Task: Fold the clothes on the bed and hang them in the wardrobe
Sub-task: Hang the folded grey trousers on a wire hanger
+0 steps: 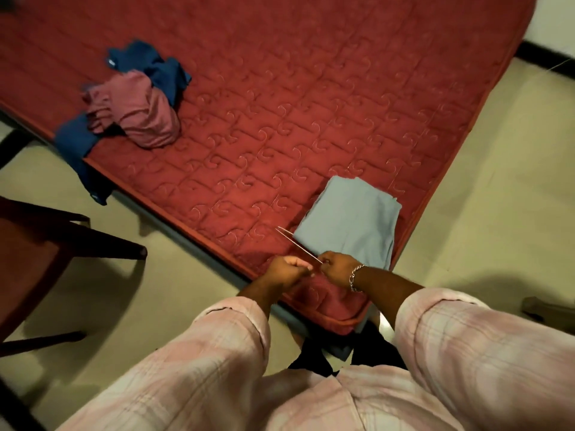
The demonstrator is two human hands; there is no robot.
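Both hands low over near corner of bed [311, 88]. Left hand [287, 272] fisted around end of thin metal hanger [297, 244]; right hand [337, 269] (chain bracelet on wrist) pinches same wire just beside it. Hanger wire slants up-left over red quilted mattress. Folded light blue garment [351, 222] lies flat at bed corner, just beyond right hand. Unfolded pile well apart at far left edge: pink garment [140, 116] atop dark blue garment [155, 70], blue cloth trailing over bed side. Dark wooden chair [37, 259] on floor, left.
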